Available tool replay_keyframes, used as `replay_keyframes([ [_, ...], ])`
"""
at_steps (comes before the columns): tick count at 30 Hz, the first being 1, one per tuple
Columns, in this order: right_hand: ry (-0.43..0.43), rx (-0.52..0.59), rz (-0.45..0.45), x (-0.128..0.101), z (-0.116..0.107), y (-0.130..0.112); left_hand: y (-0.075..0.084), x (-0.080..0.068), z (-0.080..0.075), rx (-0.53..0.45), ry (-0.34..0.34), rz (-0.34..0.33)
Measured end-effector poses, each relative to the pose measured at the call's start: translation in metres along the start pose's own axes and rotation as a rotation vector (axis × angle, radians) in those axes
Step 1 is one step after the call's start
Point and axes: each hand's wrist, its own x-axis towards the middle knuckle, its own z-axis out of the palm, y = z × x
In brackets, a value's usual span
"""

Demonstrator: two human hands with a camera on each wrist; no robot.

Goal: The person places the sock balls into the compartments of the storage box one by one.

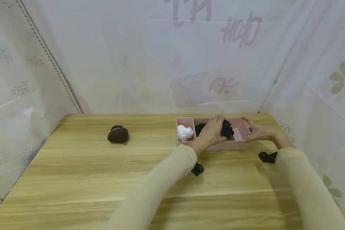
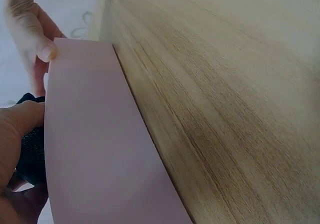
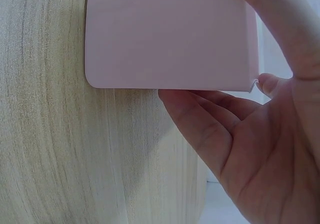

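A long pink divided box (image 1: 230, 146) stands on the wooden table towards the back right. My left hand (image 1: 211, 131) reaches over its front wall and grips a balled-up black knit cloth (image 1: 227, 129) at the third compartment from the left. Thumb and fingers lie on either side of that cloth in the left wrist view. At the box's right end, my right hand (image 1: 258, 131) holds the end wall, thumb at the front rim and fingers around the outside. A crumpled white cloth (image 1: 185, 133) sits in the leftmost compartment. Another black bundle (image 1: 200, 128), partly hidden by my left hand, lies in the second.
A brown rounded bundle (image 1: 118, 134) with a dark top lies on the table (image 1: 103, 179) at the left. Pale printed curtains (image 1: 118, 64) hang behind and at both sides. Black wrist cameras (image 1: 197, 169) show below the forearms.
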Motion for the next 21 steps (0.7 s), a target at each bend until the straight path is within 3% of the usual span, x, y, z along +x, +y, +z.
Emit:
replay_keyframes([
  [6, -0.003, 0.008, 0.004, 0.0009, 0.0002, 0.0009, -0.0006, 0.0018, 0.0031, 0.024, 0.004, -0.016],
  [13, 0.021, -0.034, -0.008, 0.0003, 0.0015, 0.0016, -0.0028, 0.0059, 0.0069, 0.075, -0.059, -0.051],
  [21, 0.033, -0.04, -0.008, 0.0003, -0.0004, 0.0014, -0.0041, 0.0089, 0.0069, 0.226, -0.086, 0.013],
])
